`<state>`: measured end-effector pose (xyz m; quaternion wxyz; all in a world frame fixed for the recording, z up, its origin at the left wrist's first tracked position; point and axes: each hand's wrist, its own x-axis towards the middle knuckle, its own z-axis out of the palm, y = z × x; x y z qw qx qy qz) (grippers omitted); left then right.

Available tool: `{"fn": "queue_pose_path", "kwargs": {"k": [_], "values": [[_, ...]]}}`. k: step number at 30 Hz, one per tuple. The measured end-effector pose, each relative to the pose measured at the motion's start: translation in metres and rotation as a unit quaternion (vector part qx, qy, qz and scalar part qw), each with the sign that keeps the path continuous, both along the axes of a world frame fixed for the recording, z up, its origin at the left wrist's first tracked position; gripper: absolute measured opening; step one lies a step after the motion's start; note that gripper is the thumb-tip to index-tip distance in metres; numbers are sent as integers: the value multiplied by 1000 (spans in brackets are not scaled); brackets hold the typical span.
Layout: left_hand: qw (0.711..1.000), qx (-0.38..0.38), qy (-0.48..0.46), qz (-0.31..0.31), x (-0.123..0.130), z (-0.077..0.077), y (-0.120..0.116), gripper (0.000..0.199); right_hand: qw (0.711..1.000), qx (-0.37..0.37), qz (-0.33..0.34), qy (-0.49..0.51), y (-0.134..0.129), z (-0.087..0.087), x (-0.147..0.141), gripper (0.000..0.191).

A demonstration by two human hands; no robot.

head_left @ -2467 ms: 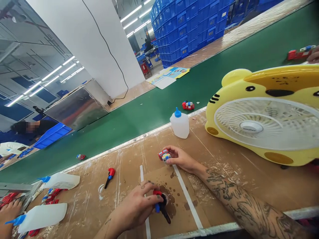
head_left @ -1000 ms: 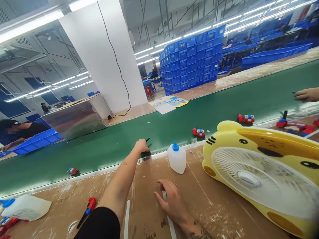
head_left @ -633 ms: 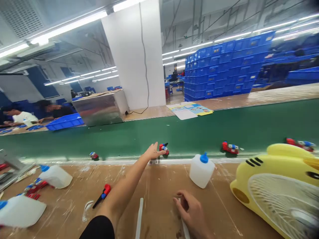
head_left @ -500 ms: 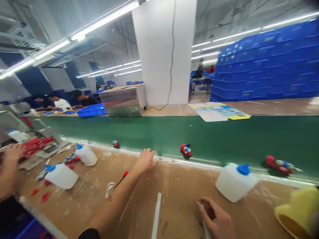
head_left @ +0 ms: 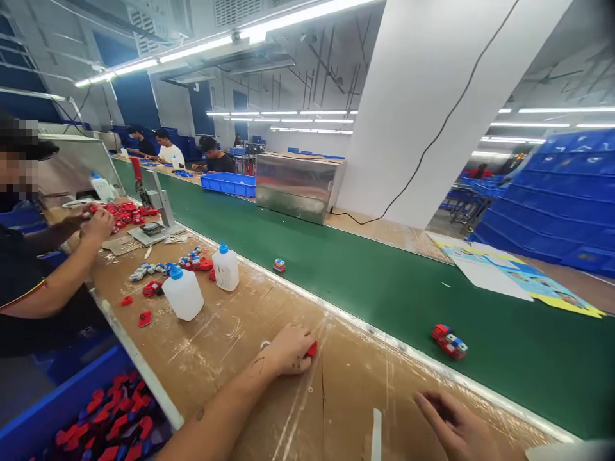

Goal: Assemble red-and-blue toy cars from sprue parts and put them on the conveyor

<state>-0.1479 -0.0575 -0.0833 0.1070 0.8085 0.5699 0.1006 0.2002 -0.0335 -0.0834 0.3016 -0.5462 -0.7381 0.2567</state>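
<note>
My left hand (head_left: 291, 349) rests on the brown work surface, its fingers closed around a small red plastic piece (head_left: 312, 349). Most of that piece is hidden under the fingers. Low at the right, my right hand (head_left: 454, 422) is loosely curled above the surface, with a gap inside the curl and nothing visible in it. A pale narrow strip (head_left: 376, 435) lies to its left. On the green conveyor belt (head_left: 365, 288) are a red, white and blue toy vehicle (head_left: 449, 341) and, farther off, a smaller-looking one (head_left: 279, 265).
Two white bottles with blue caps, one nearer (head_left: 183, 296) and one behind (head_left: 225, 269), stand left, beside loose toy parts (head_left: 152, 288). A co-worker (head_left: 29, 269) handles red parts near a metal hand press (head_left: 161, 208). A blue bin (head_left: 57, 400) holds red parts. Printed cardboard (head_left: 519, 275) overhangs the belt.
My view has turned left. My left hand has drawn back from the belt edge and closed on the red piece. The toy vehicles appear shifted; my right hand stays loosely curled.
</note>
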Motion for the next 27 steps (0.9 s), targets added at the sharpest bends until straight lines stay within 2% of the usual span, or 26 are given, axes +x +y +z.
{"fn": "queue_pose_path", "kwargs": {"k": [2, 4, 6, 8, 10, 14, 18, 21, 24, 27], "values": [[999, 9, -17, -26, -3, -1, -4, 32, 993, 34, 109, -38, 24, 19, -58, 33], [996, 41, -72, -37, -4, -5, -6, 35, 977, 54, 192, -79, 51, 30, -122, 33], [980, 102, -167, -22, -4, -10, -6, 36, 968, 54, 228, -94, 81, 32, -183, 21], [953, 160, -259, 15, -4, -16, -3, 38, 964, 49, 234, -113, 112, 27, -237, 12], [933, 171, -311, 50, -6, -21, 1, 38, 966, 46, 218, -131, 141, 20, -281, 18], [936, 161, -300, 86, -16, -26, 11, 25, 974, 48, 161, -149, 179, 10, -342, 32], [941, 180, -257, 125, -23, -28, 15, 25, 975, 44, 153, -153, 192, 2, -373, 34], [944, 164, -258, 124, -23, -31, 16, 36, 972, 34, 179, -146, 197, 1, -377, 29], [953, 124, -237, 143, -25, -34, 17, 37, 967, 42, 227, -106, 194, 10, -363, 22], [963, 80, -179, 184, -31, -35, 20, 28, 955, 68, 286, -36, 173, 27, -330, 16]]}}
